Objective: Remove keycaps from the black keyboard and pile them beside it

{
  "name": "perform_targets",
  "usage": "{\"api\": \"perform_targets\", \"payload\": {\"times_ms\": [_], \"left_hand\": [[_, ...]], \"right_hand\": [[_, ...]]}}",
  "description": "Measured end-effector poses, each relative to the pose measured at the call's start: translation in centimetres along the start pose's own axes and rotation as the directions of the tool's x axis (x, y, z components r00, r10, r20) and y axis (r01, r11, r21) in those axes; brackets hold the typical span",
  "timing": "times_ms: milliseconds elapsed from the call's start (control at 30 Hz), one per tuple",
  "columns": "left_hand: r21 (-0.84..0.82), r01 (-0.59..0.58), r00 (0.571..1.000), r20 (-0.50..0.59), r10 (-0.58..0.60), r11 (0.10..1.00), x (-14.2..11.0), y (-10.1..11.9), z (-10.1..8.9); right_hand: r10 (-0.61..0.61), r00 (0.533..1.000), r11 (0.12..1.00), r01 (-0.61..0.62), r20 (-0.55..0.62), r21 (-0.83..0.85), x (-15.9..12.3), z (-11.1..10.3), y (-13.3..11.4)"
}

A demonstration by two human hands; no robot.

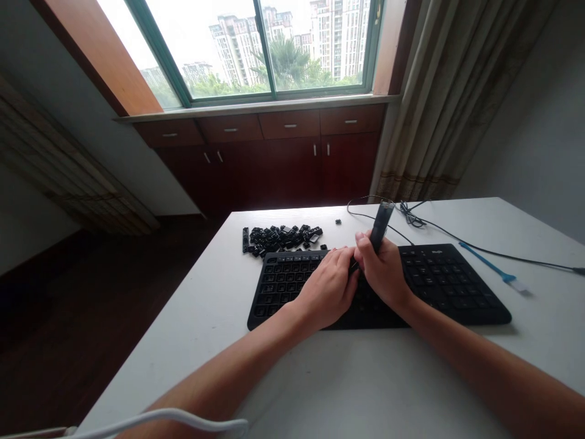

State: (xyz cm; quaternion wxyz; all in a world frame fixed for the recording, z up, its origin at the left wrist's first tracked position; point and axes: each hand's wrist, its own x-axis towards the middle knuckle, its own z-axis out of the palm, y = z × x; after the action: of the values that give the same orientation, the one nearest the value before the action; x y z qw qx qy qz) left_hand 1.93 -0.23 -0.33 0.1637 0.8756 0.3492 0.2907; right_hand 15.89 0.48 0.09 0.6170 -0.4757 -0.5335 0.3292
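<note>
A black keyboard lies on the white table, with many keycaps off its left and middle part. My right hand is closed around a dark pen-shaped tool, held upright with its tip down on the keyboard's middle. My left hand rests on the keyboard just left of the tool, fingers curled toward the tip; whether it pinches anything is hidden. A heap of loose black keycaps lies behind the keyboard's left end.
One stray keycap sits apart behind the keyboard. A black cable loops across the table's back right. A blue stick tool lies right of the keyboard. A white cable crosses the near left edge.
</note>
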Motion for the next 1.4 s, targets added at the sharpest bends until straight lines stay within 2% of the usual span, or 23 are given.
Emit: {"api": "perform_targets", "payload": {"times_ms": [233,500,633,700,867,967,1033,1167,1300,1400], "left_hand": [[-0.010,0.027,0.998,-0.055,-0.027,1.000,-0.5,-1.1,-0.9],[0.131,0.008,0.997,-0.077,0.002,0.991,-0.6,-2.1,-2.6],[0.058,0.002,0.995,-0.103,0.004,0.998,-0.4,-2.8,-3.4],[0.032,0.012,0.990,-0.138,-0.007,0.999,-0.4,-3.8,-4.1],[0.139,0.126,0.965,-0.248,-0.089,0.982,-0.5,-7.6,-6.5],[0.220,0.217,0.952,-0.264,-0.156,0.951,-0.7,-9.4,-7.5],[0.266,0.244,0.949,-0.265,-0.173,0.933,-0.8,-9.9,-7.7],[0.259,0.162,0.968,-0.231,-0.102,0.952,-0.7,-8.4,-7.1],[0.171,-0.008,0.993,-0.111,0.028,0.985,-0.6,-5.3,-5.8],[0.125,-0.101,0.994,-0.026,0.105,0.987,-0.7,-3.7,-4.9]], "right_hand": [[0.118,0.989,0.980,-0.101,-0.091,0.174,0.6,-0.5,0.3],[0.134,0.988,0.981,-0.122,-0.072,0.148,0.4,-0.4,-0.1],[0.123,0.990,0.985,-0.114,-0.063,0.126,0.2,-0.4,-0.4],[0.123,0.991,0.985,-0.115,-0.054,0.127,0.2,-0.5,-0.4],[0.120,0.992,0.988,-0.117,-0.024,0.104,0.1,-0.4,-0.4],[0.108,0.994,0.990,-0.108,0.009,0.092,0.0,-0.4,-0.5],[0.096,0.995,0.991,-0.099,0.036,0.087,0.0,-0.4,-0.5],[0.107,0.987,0.988,-0.120,0.123,0.099,-0.1,-0.6,-0.4],[0.111,0.951,0.981,-0.151,0.289,0.119,-0.1,-1.0,-0.1],[0.108,0.938,0.975,-0.165,0.331,0.149,-0.1,-1.1,-0.1]]}}
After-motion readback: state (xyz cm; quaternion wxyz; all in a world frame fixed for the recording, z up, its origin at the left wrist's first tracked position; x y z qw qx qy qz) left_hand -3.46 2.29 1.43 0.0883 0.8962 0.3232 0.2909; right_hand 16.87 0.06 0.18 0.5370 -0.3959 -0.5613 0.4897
